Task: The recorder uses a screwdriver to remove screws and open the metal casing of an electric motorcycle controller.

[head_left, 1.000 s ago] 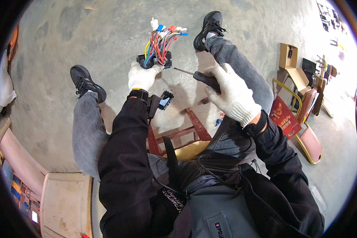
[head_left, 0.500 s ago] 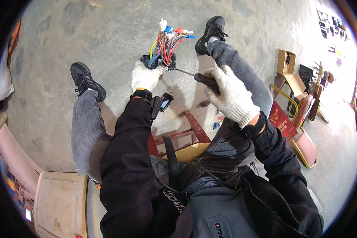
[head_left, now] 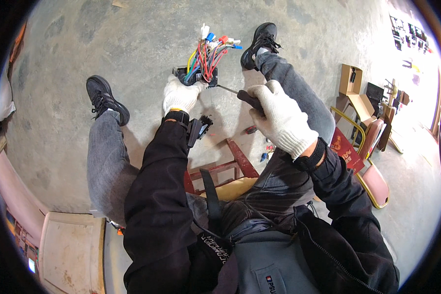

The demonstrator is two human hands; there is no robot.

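Note:
My left hand, in a white knit glove, is closed on the near side of a black box-shaped electrical unit. Out of the unit rises a bundle of coloured wires ending in white, blue and red connectors. In my right hand, gloved the same way, is a screwdriver with a dark handle. Its thin shaft points left, and the tip is at the unit's right end, by the left fingers. Whether the tip sits in a screw is too small to tell.
A red-framed stool stands between my legs. Small loose parts and a dark red piece lie on the concrete floor. To the right are a folding chair, a red box and an open cardboard box. My shoes flank the unit.
The right hand and screwdriver have shifted slightly left, the tip staying at the unit's right end. The left hand still holds the unit in nearly the same place.

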